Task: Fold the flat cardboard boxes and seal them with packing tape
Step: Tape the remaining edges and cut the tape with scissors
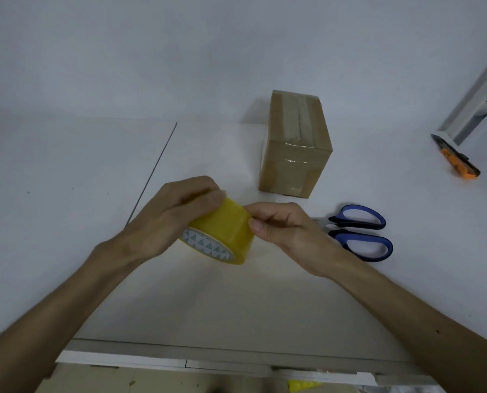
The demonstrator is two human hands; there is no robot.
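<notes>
A yellow roll of packing tape (222, 232) is held just above the white table (80, 180), tilted with its patterned core facing me. My left hand (168, 219) grips the roll from the left, fingers curled over its top. My right hand (282, 225) pinches the roll's right edge between thumb and fingers. Behind them a folded cardboard box (293, 146) stands on the table, its top seam and front covered with clear tape.
Blue-handled scissors (361, 232) lie right of my right hand, partly hidden by it. An orange utility knife (457, 160) lies at the far right by a metal frame leg (474, 100). A seam (154, 171) runs across the table's left half. The table's front edge (208, 353) is near me.
</notes>
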